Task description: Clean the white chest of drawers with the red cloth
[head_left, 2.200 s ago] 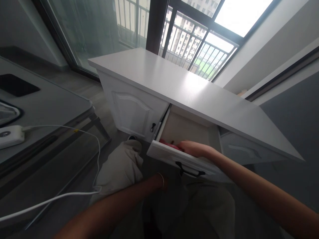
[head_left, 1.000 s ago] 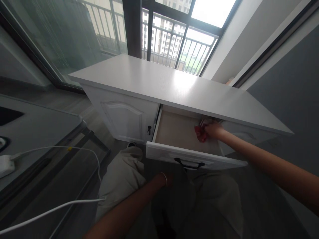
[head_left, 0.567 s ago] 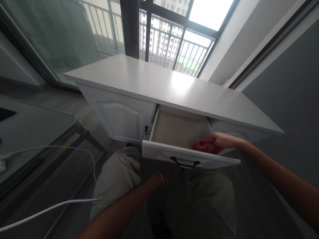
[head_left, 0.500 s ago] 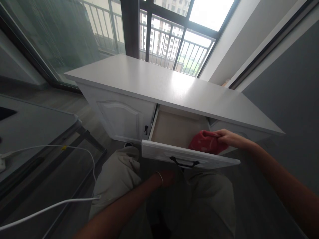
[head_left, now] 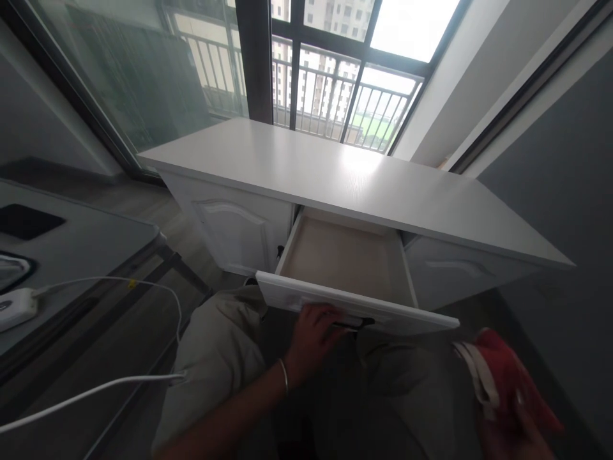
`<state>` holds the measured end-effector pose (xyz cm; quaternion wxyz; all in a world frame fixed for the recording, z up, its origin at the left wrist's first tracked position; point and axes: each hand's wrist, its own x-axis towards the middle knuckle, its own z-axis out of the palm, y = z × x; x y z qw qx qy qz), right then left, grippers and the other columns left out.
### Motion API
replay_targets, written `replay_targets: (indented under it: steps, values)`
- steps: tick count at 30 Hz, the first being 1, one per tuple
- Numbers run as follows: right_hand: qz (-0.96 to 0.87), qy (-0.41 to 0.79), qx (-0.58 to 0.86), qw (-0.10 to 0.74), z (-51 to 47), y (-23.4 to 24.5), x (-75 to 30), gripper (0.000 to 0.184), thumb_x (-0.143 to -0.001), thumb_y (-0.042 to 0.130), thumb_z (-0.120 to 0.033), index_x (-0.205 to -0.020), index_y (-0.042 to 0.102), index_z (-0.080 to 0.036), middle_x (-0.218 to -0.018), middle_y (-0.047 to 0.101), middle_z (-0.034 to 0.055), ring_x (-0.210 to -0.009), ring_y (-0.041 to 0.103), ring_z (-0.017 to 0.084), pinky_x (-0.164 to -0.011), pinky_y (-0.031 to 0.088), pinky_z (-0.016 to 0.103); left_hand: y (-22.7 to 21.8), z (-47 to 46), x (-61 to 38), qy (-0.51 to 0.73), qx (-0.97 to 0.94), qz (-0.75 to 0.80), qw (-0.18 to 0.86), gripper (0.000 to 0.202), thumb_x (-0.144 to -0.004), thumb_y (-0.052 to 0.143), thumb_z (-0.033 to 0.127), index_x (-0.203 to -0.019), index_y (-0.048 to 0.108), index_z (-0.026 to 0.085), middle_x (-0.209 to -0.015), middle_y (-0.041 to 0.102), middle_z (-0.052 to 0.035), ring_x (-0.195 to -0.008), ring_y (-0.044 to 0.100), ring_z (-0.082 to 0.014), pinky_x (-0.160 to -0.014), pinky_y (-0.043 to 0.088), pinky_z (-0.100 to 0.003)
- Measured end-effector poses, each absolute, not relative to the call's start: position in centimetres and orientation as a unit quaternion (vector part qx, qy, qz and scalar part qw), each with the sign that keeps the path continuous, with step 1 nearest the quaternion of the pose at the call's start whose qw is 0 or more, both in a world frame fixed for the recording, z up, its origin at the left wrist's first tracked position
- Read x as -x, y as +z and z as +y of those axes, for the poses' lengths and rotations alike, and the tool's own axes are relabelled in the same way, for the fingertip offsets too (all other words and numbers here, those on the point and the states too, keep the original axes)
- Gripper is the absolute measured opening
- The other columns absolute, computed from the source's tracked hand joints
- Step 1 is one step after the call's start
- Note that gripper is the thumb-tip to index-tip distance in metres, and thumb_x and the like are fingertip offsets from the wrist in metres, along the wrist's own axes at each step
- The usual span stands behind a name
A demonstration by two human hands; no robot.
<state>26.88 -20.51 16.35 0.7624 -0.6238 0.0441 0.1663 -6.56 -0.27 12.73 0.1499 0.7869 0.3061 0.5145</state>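
Observation:
A white cabinet (head_left: 335, 172) stands in front of me with its middle drawer (head_left: 345, 259) pulled out; the beige inside is bare. My left hand (head_left: 313, 335) grips the black handle (head_left: 357, 324) on the drawer's white front. Low at the right, clear of the drawer, a red cloth (head_left: 510, 383) with a white band hangs over my knee. My right hand (head_left: 502, 441) holds it from below, mostly hidden by the cloth and blurred.
A grey table (head_left: 71, 249) stands at the left with a white charger (head_left: 14, 306) on it. Its white cable (head_left: 143, 291) loops toward my lap. Behind the cabinet is a window with a balcony railing (head_left: 335, 96). A grey wall (head_left: 565, 160) runs along the right.
My right hand lifted the red cloth out of the drawer and brought it down to my right knee. My left hand rose from my lap to the drawer handle.

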Motion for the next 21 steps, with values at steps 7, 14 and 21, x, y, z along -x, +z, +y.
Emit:
replay_targets:
  steps: [7, 14, 21]
  values:
    - [-0.002, 0.141, 0.588, 0.796, -17.9, 12.4, -27.2, 0.042, -0.083, 0.085, -0.066, -0.114, 0.083, -0.037, -0.147, 0.077, 0.0004, -0.16, 0.051, 0.029, -0.129, 0.049, 0.056, 11.6, 5.2, 5.4, 0.479, -0.82, 0.278, 0.147, 0.019, -0.106, 0.072, 0.042, -0.108, 0.087, 0.03, -0.101, 0.084, -0.0032, -0.096, 0.068, -0.0226, -0.086, 0.058, -0.039]
    - [0.01, 0.184, 0.531, 0.827, -16.4, 12.0, -26.9, 0.049, -0.086, 0.085, -0.065, -0.125, 0.081, -0.035, -0.157, 0.07, -0.0016, -0.159, 0.052, 0.024, -0.128, 0.051, 0.047, 12.6, 13.7, 2.3, 0.438, -0.84, 0.28, 0.152, 0.014, -0.101, 0.08, 0.036, -0.112, 0.087, 0.029, -0.1, 0.08, -0.0041, -0.099, 0.062, -0.0245, -0.09, 0.057, -0.04]
    - [0.011, 0.2, 0.533, 0.822, -16.7, 11.3, -26.6, 0.044, -0.086, 0.089, -0.058, -0.121, 0.082, -0.032, -0.146, 0.078, 0.0011, -0.153, 0.058, 0.024, -0.123, 0.057, 0.043, 14.3, 21.8, -1.7, 0.422, -0.823, 0.342, 0.169, 0.008, -0.094, 0.088, 0.024, -0.102, 0.086, 0.025, -0.099, 0.075, -0.0037, -0.106, 0.064, -0.0263, -0.101, 0.058, -0.046]
